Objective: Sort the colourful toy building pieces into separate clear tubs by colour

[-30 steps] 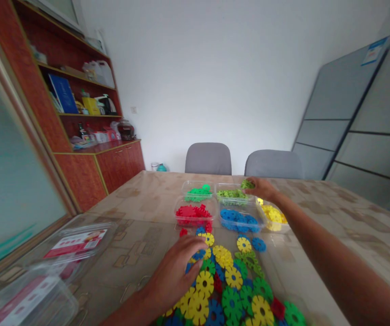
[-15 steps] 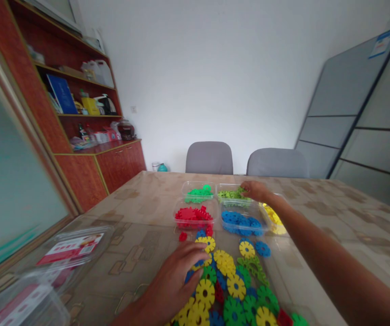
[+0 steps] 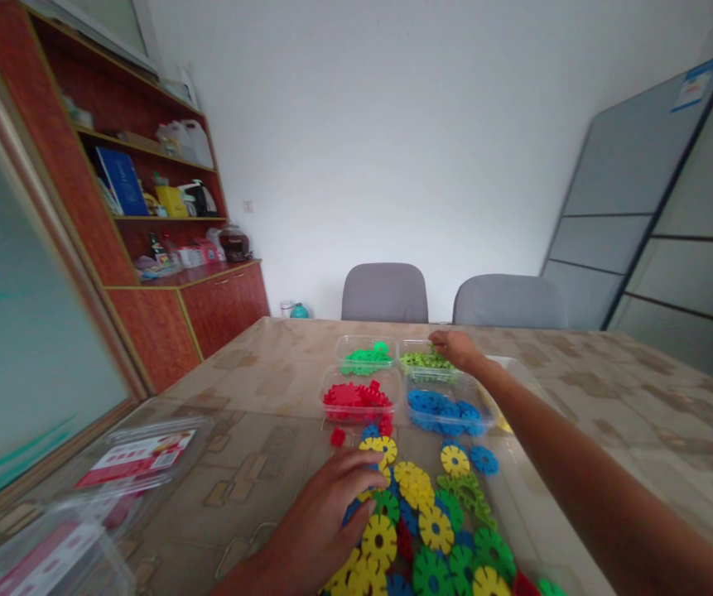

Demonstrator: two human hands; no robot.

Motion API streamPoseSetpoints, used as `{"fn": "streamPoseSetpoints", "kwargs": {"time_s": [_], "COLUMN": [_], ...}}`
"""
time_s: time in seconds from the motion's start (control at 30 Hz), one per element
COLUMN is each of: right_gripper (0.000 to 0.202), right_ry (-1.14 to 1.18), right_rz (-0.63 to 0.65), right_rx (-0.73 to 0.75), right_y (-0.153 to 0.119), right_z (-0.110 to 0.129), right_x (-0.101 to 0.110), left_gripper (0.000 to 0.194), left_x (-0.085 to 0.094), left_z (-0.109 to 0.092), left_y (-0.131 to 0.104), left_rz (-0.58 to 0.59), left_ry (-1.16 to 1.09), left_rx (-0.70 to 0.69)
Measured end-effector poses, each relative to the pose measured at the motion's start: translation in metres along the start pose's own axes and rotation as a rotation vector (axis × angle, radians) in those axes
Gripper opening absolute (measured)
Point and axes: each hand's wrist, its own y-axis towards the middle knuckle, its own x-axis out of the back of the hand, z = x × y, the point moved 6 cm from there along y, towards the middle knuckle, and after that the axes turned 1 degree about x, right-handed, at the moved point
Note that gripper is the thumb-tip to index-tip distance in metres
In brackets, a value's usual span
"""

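Right fingers [image 3: 440, 339] on olive pieces [image 3: 421, 360]

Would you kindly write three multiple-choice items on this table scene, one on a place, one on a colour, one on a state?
1. Where is the right hand?
A. At the olive-green box
B. On a chair
C. On the shelf

2. What colour are the pieces in the box in front of the bright-green box?
A. Yellow
B. Red
C. Blue

3. How does the left hand lie?
A. Raised in the air
B. Inside a box
C. Palm down on the loose pile

Key: A, its fingers reach into that box; B, red pieces fill it; C, it rests flat on the pile's edge.
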Motion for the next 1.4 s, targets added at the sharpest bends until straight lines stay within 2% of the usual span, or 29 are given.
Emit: {"fn": "streamPoseSetpoints", "kwargs": {"time_s": [0.2,0.43,0.57,0.73,0.93,1.17,1.4], "right_gripper": [0.027,0.027,0.026,0.027,0.026,0.028,0.027], "right_ry": [0.004,0.033,0.018,-0.02,-0.084,-0.043,-0.047], "right_rz": [0.021,-0.061,-0.097,-0.026,0.015,0.02,0.001], "right_rx": [0.044,0.09,0.048,0.007,-0.253,-0.134,-0.273], "right_y": [0.002,0.012,0.008,-0.002,0.001,0.006,-0.001], "right_z": [-0.001,0.021,0.021,0.016,0.004,0.019,-0.004], "right_x": [-0.004,0.007,0.012,0.006,0.0,-0.005,0.004], "left_gripper": [0.029,0.031,0.028,0.028,0.028,0.03,0.03], "left_x": [0.0,0.001,0.004,0.003,0.002,0.0,0.003], "left_z": [0.0,-0.003,-0.003,-0.006,-0.007,-0.007,-0.007], "left_y": [0.0,-0.001,0.0,0.001,0.0,-0.001,-0.001], "left_rz": [-0.011,-0.017,-0.003,-0.027,-0.013,0.02,-0.003], "left_ry": [0.014,0.046,0.044,0.028,0.05,0.055,0.053], "left_rx": [-0.031,-0.069,-0.061,-0.094,-0.092,-0.085,-0.112]}}
